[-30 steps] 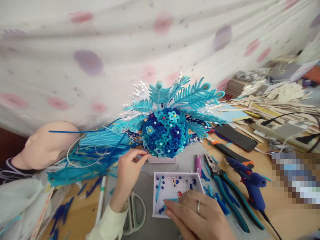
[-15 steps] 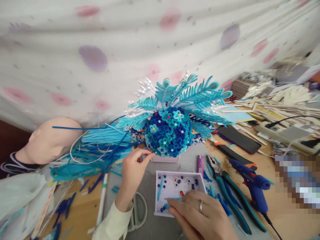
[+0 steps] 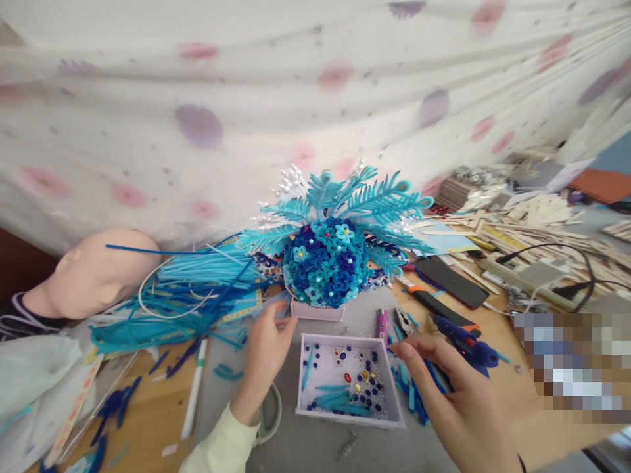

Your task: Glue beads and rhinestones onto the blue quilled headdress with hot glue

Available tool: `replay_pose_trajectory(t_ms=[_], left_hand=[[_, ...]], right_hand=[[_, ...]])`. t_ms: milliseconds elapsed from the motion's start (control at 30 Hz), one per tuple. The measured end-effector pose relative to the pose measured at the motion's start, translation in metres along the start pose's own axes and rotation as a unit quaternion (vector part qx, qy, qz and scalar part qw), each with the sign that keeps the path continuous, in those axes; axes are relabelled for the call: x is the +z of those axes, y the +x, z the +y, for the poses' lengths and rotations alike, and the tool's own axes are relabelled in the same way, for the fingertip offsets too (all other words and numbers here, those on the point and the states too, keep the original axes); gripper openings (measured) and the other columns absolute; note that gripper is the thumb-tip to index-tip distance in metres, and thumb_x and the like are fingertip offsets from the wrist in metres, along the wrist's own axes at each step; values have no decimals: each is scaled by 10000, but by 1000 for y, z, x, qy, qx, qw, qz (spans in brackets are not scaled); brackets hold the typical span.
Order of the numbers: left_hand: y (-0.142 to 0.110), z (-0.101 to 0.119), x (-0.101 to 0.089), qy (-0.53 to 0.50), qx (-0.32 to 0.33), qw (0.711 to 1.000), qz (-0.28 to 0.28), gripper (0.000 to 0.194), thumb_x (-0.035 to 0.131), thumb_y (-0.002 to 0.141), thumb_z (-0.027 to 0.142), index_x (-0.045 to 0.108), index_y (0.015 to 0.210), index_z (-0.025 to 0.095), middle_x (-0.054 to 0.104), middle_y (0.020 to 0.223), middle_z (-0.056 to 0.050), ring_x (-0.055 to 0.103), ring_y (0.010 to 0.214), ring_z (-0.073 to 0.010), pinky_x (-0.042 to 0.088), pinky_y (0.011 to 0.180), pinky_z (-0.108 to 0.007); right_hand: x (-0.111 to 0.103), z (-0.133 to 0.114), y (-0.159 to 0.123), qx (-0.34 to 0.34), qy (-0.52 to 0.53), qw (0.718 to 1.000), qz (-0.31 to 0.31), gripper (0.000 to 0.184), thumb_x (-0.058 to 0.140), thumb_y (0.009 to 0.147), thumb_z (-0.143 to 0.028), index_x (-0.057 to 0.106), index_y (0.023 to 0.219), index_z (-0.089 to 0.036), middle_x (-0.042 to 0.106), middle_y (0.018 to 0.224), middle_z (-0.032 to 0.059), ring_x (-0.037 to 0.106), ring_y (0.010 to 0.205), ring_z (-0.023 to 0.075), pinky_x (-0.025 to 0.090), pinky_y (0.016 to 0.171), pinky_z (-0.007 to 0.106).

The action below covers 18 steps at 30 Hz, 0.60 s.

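Hands (image 3: 451,387) have spread; the flower ball (image 3: 325,266) sits beyond, between them.

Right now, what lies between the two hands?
In the head view, the white bead tray lies between the left hand and right hand, with the purple lighter at its far right corner.

Left hand (image 3: 270,338) beside blue flower ball (image 3: 326,263).

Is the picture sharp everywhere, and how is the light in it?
Head view: softness overall, left hand and right hand included; the cloth behind looks stretched towards the corners, wide-lens style; light is diffuse, shadows faint; coarse pixel blocks hide a patch at right.
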State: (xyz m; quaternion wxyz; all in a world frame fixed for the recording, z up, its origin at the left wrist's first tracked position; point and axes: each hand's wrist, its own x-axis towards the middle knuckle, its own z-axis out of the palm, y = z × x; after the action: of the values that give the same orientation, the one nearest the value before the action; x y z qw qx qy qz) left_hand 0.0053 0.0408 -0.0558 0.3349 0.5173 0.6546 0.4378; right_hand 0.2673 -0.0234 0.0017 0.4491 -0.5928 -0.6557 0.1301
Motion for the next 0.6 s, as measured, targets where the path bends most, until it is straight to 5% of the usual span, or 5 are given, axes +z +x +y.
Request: replay_pose_trajectory(t_ms=[367,600], left_hand=[[53,4,-11,119,43,984,-129,360,640,958,370,608,1260,176,637,1274,-98,657,1073,-241,576,906,-457],[76,4,-19,184,7,977,-107,361,640,958,374,609,1257,175,637,1270,-98,657,1069,-240,580,896,-452]], right_hand=[[-37,56,-22,-46,-118,990,68,293,601,919,-532,721,919,-265,778,784,-5,736,616,190,556,474,217],[-42,57,-32,130,-132,974,129,432,544,889,-671,680,929,-263,718,781,23,680,643,227,497,511,307]])
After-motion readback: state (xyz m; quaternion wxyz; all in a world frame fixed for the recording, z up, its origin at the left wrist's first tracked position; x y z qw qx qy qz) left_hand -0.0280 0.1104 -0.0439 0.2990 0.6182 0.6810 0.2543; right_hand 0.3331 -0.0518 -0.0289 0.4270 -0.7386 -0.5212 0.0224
